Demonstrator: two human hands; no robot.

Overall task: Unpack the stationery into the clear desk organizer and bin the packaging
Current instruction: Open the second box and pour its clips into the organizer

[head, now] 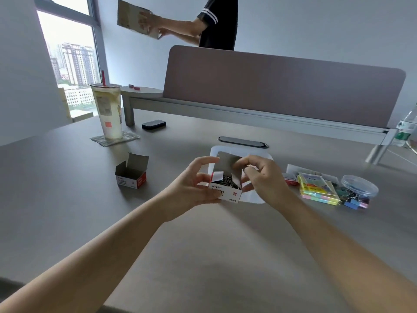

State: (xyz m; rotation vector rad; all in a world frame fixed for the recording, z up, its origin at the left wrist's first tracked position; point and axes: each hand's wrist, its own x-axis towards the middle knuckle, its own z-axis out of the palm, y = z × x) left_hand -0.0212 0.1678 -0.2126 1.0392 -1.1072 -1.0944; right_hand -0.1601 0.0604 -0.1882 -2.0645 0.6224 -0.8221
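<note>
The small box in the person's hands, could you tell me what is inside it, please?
The small box is open, flap raised, and holds a heap of dark metal paper clips. Its walls and both hands, left and right, hide how deep the heap goes.

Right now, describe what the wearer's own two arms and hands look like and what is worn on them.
Both forearms are bare up to the picture's lower edge: no sleeves or cuffs show. The left hand and right hand wear no gloves, and no rings, watch or bracelets are visible. Fingernails look short and unpainted, as far as the blur allows.

water bottle cut off right; box print unreadable.
</note>
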